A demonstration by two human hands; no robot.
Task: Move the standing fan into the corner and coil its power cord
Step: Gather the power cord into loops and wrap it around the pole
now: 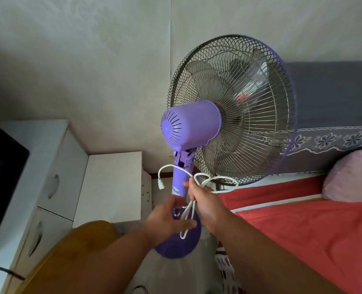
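From your head camera, the purple standing fan stands upright on the floor between the bed on your right and a low white cabinet on your left, close to the wall behind it. Its round purple base sits on the floor just beside the bed's near-left corner, and its wire grille faces away from you, toward the head of the bed.

Your right hand is closed around a bundle of the white power cord just in front of the fan's pole; the grip is tight on several strands. Loops of cord spread above that fist, one reaching toward the bed's edge, and longer loops hang below it in front of the base. The cord's plug dangles free to the left of the pole.

Your left hand is held lower, fingers loosely spread, its grip wide; its fingertips lie at the hanging loops, though you cannot tell whether they touch them.

A taller white drawer unit stands at the left beside the cabinet. A pink pillow lies on the red bedcover at the far right edge of the bed, under a grey floral-trimmed cloth on the wall.
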